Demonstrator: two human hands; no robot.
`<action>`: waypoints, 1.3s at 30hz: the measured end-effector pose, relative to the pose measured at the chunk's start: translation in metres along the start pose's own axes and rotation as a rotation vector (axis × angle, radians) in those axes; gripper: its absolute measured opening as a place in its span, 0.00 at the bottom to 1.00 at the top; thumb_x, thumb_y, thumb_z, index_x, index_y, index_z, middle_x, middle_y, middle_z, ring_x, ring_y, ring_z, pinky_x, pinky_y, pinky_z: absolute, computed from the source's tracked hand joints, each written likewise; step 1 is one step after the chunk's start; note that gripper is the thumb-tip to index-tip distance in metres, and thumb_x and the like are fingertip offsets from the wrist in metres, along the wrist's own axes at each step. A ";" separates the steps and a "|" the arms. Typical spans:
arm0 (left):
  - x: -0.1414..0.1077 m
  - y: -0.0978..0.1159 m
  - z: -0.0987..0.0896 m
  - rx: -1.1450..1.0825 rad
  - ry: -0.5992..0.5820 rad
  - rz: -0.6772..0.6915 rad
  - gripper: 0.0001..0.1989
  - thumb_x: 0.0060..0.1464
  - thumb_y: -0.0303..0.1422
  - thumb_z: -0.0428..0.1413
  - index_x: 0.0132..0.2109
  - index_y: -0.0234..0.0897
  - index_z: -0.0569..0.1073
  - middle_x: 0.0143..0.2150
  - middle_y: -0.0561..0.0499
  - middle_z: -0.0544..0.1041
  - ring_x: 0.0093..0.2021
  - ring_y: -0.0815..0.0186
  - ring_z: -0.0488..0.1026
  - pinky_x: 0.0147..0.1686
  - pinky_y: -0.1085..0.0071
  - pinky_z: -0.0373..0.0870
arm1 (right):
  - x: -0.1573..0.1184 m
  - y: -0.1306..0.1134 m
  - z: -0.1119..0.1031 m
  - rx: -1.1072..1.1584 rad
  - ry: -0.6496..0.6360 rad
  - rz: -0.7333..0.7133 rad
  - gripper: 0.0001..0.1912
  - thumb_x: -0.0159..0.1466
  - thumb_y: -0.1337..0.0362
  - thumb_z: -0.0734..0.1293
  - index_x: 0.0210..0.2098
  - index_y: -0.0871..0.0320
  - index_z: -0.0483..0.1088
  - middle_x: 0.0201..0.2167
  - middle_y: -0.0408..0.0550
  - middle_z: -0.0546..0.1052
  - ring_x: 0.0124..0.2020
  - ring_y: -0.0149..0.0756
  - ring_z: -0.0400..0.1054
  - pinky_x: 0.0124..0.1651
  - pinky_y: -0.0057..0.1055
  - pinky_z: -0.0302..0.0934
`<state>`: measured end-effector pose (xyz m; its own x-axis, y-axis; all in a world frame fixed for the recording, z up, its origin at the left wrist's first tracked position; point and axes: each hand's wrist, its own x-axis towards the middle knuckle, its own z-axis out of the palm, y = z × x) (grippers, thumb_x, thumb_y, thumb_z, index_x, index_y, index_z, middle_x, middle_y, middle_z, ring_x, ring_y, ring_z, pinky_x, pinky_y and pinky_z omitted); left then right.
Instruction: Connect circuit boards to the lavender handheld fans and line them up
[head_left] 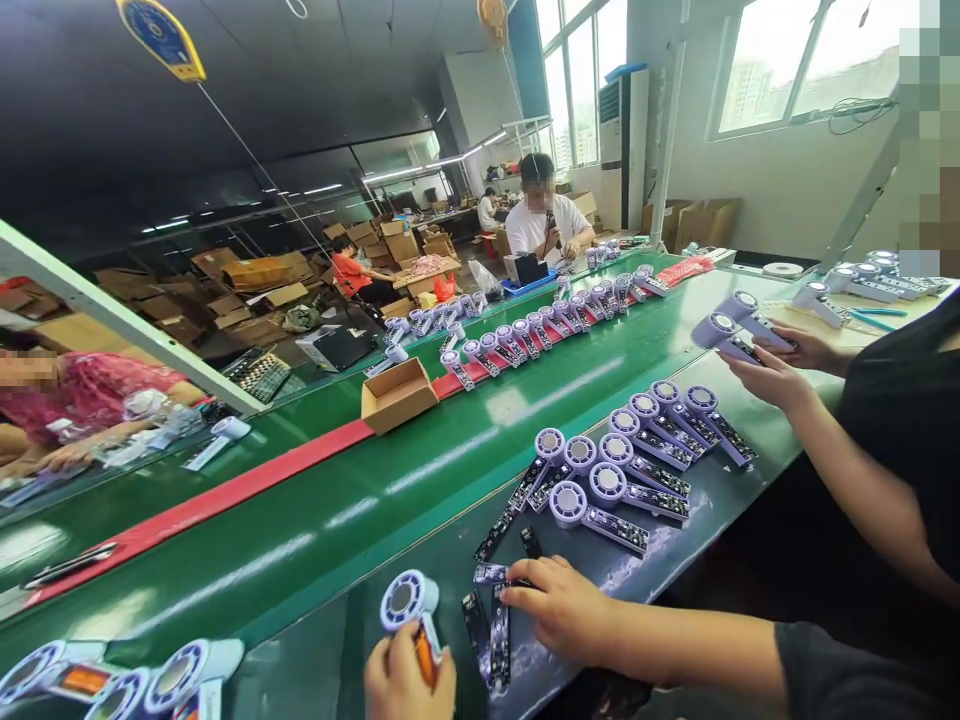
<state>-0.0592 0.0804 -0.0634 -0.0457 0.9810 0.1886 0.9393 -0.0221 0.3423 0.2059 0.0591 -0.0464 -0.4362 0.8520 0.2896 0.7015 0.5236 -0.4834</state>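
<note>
A worker's left hand [409, 675] closed around a lilac handheld fan [401, 602] at 7 o'clock on a dark factory bench [660, 590], fingers curled about its orange-marked handle. The right hand [559, 605], at 6 o'clock, lay with fingers lightly curved and parted on loose black circuit boards [476, 625]; whether it had hold of one could not be told. About ten fan heads with boards along their handles [607, 480] stood fanned in a neat row at 4 o'clock, while the loose boards lay without fan heads. A co-worker's hands [757, 375] held another lilac fan [739, 325] at 3 o'clock. More units rode a green conveyor belt [300, 510] at 8 o'clock, past a cardboard tray [397, 395] at 9 o'clock.
</note>
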 end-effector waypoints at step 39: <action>0.044 0.025 -0.045 -0.508 0.126 -0.048 0.36 0.40 0.58 0.59 0.51 0.39 0.72 0.55 0.40 0.71 0.40 0.57 0.75 0.42 0.57 0.75 | -0.005 -0.037 -0.020 0.117 -0.229 -0.145 0.26 0.65 0.48 0.64 0.61 0.46 0.64 0.66 0.52 0.63 0.68 0.54 0.52 0.67 0.61 0.40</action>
<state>-0.0531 0.1142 -0.0049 -0.1544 0.9531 0.2604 0.6535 -0.0992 0.7504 0.1936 0.0356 -0.0133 -0.6524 0.7373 0.1753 0.5583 0.6241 -0.5466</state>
